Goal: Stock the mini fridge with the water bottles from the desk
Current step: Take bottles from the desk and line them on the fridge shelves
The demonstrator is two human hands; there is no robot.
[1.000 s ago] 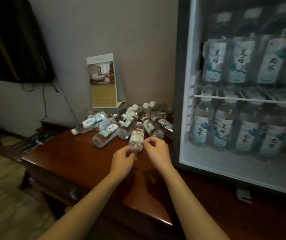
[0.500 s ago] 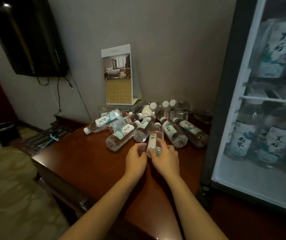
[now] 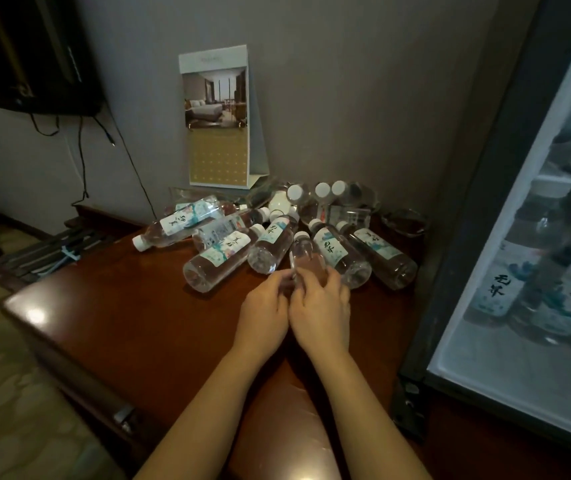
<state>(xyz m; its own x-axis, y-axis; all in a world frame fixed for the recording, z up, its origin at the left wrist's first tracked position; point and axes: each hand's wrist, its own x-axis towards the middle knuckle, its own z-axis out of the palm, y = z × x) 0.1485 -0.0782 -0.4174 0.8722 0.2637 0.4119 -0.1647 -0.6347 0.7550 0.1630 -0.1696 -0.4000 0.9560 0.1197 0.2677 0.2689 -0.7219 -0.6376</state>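
**Two hands grip one water bottle beside an open mini fridge**

We look down from head height at a dark red wooden worktop (image 3: 131, 327) standing against a grey wall. Both bare forearms reach forward from the bottom of the view. The left hand (image 3: 265, 308) and the right hand (image 3: 322, 306) sit side by side, touching. The fingers of both are curled round the lower end of one clear water bottle (image 3: 303, 252). Its white cap points away from us, toward the wall. We cannot tell whether it rests on the wood or is lifted.

This bottle lies at the near edge of a heap of loose bottles (image 3: 220, 256). Most lie on their sides with labels showing, touching and overlapping one another. A few at the back stand by the wall.

To the right stands the mini fridge (image 3: 467, 244), its dark frame just beside the heap and its inside in view. Upright stocked bottles (image 3: 495, 289) stand on its floor under a white shelf.

Behind the heap a desk calendar (image 3: 220, 116) with a bedroom photo leans on the wall. A dark television (image 3: 27, 50) hangs at upper left, with cables (image 3: 83, 161) trailing below it.
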